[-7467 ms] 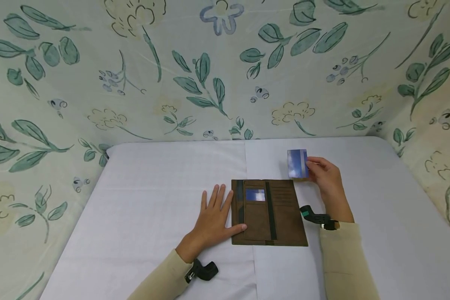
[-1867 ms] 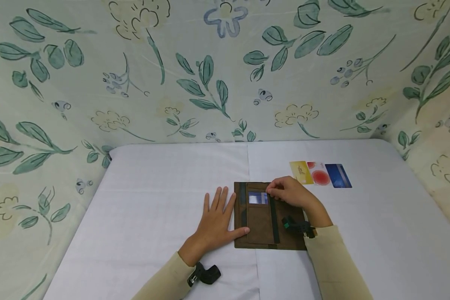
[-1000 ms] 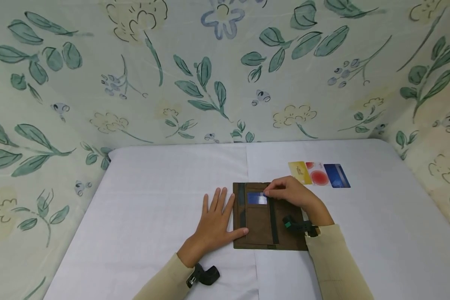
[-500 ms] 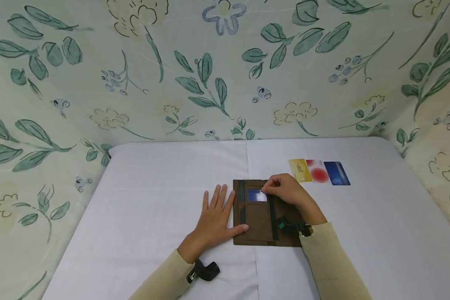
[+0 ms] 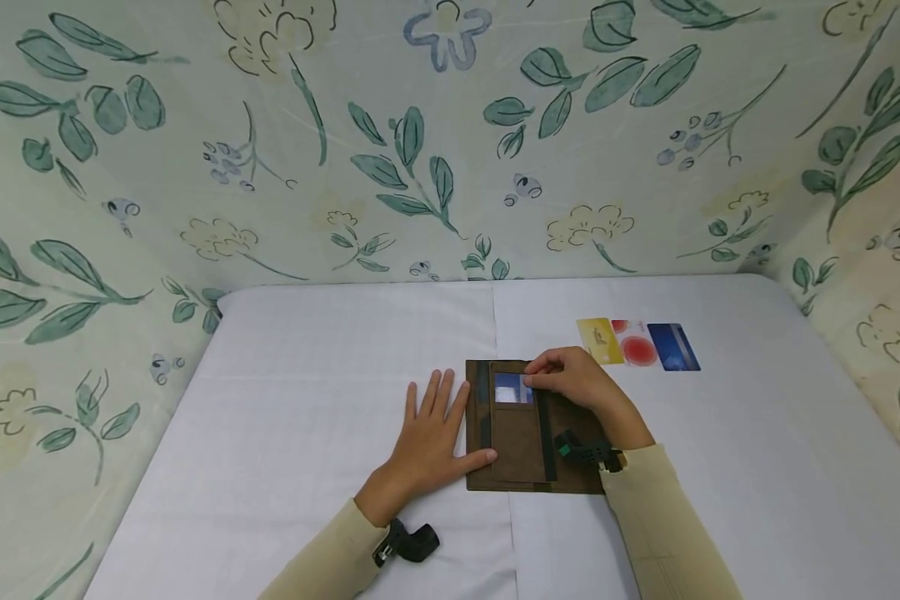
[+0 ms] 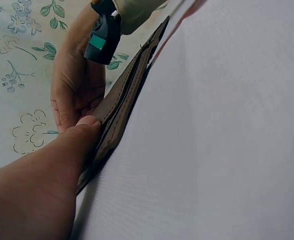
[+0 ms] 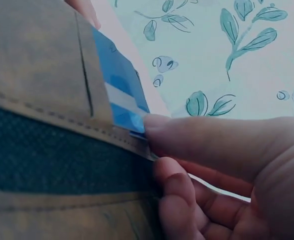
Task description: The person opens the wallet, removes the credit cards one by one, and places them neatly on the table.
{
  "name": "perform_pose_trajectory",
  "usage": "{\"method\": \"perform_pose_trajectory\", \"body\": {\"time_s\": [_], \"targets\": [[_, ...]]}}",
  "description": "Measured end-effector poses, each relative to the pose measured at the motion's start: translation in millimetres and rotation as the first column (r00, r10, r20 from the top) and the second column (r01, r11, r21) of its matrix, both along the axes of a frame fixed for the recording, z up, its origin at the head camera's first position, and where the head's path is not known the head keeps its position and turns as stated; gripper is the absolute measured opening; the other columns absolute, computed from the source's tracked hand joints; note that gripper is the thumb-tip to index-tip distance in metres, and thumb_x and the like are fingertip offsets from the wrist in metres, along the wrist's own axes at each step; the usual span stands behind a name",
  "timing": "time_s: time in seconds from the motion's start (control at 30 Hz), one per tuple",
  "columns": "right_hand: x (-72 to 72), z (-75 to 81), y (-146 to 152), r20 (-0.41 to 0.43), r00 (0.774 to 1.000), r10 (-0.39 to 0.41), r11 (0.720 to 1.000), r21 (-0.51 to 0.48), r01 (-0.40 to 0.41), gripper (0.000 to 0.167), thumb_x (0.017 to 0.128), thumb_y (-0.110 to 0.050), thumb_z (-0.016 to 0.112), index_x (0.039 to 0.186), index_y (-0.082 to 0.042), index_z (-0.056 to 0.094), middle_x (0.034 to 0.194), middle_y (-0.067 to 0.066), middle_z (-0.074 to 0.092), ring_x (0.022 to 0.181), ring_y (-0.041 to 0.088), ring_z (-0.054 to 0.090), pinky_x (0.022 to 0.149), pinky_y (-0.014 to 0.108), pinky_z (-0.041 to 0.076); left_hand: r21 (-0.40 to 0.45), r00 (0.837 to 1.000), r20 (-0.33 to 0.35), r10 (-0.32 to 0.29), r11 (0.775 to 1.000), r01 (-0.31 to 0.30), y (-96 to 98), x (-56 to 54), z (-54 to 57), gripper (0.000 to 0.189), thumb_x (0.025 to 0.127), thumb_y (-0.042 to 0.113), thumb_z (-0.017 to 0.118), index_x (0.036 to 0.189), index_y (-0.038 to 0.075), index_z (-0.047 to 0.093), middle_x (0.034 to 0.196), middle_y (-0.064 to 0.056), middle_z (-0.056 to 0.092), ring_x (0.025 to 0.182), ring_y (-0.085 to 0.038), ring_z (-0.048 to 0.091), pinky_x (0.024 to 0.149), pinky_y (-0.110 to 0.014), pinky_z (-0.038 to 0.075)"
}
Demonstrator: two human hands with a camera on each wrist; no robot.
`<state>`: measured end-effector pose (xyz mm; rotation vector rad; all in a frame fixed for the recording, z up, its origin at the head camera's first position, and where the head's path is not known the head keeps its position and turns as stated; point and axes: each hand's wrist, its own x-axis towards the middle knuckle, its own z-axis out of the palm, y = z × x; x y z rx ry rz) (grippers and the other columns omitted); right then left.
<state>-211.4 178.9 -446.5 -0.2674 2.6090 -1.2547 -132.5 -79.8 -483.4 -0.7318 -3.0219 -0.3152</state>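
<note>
five fingers spread wide, the left hand (image 5: 426,442) lies over the white cloth (image 5: 330,400), its thumb on the left side of an open brown wallet (image 5: 515,446). a blue card (image 5: 508,388) sits partly in the wallet's upper pocket. the right hand (image 5: 579,382) pinches that card's right edge (the other fingers are curled). past it lie a yellow card (image 5: 602,340), a red-and-white card (image 5: 637,348) and a darker blue card (image 5: 673,347), side by side.

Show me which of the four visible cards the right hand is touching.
The blue card tucked in the wallet, with the right hand at its edge. The yellow card, red-circled card and navy card lie loose on the table beyond.
</note>
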Motion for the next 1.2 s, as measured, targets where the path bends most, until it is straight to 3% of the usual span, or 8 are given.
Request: {"method": "perform_pose_trajectory", "body": {"time_s": [0.3, 0.73, 0.97, 1.2], "targets": [[-1.9, -5.2, 2.1, -0.038, 0.999, 0.008, 1.000, -0.013, -0.009, 0.012, 0.086, -0.020, 0.074, 0.092, -0.010, 0.076, 0.092, 0.004, 0.071, 0.084, 0.021, 0.058, 0.079, 0.035, 0.046, 0.011, 1.000, -0.001, -0.005, 1.000, 0.005, -0.1, -0.9, -1.8, 0.107, 0.081, 0.083, 0.035, 0.156, 0.010, 0.014, 0.161, -0.016, 0.004, 0.148, -0.033, -0.002, 0.112, -0.060, -0.001], [-3.4, -6.6, 2.8, -0.003, 1.000, -0.024, 0.996, -0.081, 0.024, 0.010, 0.088, -0.015, 0.071, 0.091, -0.005, 0.074, 0.091, 0.007, 0.070, 0.083, 0.022, 0.058, 0.078, 0.034, 0.046, 0.000, 1.000, 0.000, 0.002, 1.000, -0.002, -0.3, -1.7, -4.2, 0.107, 0.081, 0.085, 0.032, 0.156, 0.010, 0.013, 0.161, -0.015, 0.004, 0.148, -0.032, -0.003, 0.112, -0.060, -0.001], [-4.1, -5.3, 1.1, 0.027, 0.996, -0.090, 0.989, -0.118, 0.092, 0.015, 0.090, -0.016, 0.069, 0.093, -0.001, 0.070, 0.085, 0.008, 0.066, 0.077, 0.021, 0.055, 0.069, 0.030, 0.048, 0.007, 1.000, -0.004, 0.000, 1.000, 0.000, -0.5, -2.2, -4.1, 0.106, 0.081, 0.083, 0.035, 0.156, 0.010, 0.014, 0.161, -0.015, 0.004, 0.148, -0.032, -0.003, 0.112, -0.060, -0.001], [-4.5, -5.1, 1.3, 0.050, 0.996, -0.074, 0.993, -0.089, 0.079, 0.022, 0.085, -0.021, 0.074, 0.098, -0.003, 0.070, 0.083, 0.007, 0.063, 0.075, 0.021, 0.054, 0.072, 0.032, 0.045, 0.005, 1.000, -0.001, -0.001, 1.000, 0.001, -0.6, -1.7, -3.8, 0.106, 0.081, 0.084, 0.033, 0.156, 0.010, 0.014, 0.161, -0.015, 0.004, 0.148, -0.032, -0.003, 0.112, -0.060, -0.001]]}}
